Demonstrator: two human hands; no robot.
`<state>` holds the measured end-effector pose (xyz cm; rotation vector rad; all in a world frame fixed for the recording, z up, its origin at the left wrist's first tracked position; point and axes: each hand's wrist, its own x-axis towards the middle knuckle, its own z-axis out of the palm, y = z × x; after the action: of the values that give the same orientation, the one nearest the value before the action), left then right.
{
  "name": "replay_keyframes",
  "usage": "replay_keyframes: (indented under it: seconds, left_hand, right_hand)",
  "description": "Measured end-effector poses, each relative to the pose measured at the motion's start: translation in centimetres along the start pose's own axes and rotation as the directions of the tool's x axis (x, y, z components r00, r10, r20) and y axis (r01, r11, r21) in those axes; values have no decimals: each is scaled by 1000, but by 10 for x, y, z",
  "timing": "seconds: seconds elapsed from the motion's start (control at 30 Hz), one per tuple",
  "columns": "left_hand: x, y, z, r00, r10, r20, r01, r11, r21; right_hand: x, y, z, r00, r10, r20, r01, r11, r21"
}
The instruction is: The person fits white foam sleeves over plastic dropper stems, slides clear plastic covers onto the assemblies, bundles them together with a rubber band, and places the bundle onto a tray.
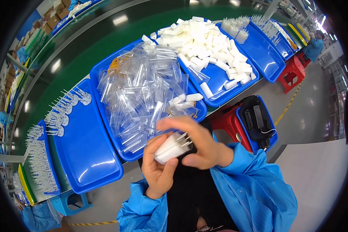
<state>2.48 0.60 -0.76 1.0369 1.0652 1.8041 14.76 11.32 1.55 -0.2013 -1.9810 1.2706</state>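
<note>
Where left grip (157, 174) curls, white bundle (168, 150) nestles.

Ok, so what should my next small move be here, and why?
Probably bring the right hand in gently to steady the thin, pale, straight prongs: the left hand already grips the smooth white bundle they stick out from, and the right hand's thumb and fingers curve open around that end.
</note>
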Motion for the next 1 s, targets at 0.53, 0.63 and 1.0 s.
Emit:
replay_keyframes:
  seconds: [0.53,0.63,1.0]
  left_hand:
    - [-5,6,-27,997,-56,-56,45,984,-172]
    - [-3,9,-30,995,-43,-93,26,985,-168]
    - [-8,15,-37,996,-64,-57,51,977,-205]
  right_hand:
    - [14,13,-69,962,55,-266,-235,658,-715]
    - [29,2,-77,970,166,-179,-241,758,-606]
    - [233,72,-83,970,36,240,158,658,-737]
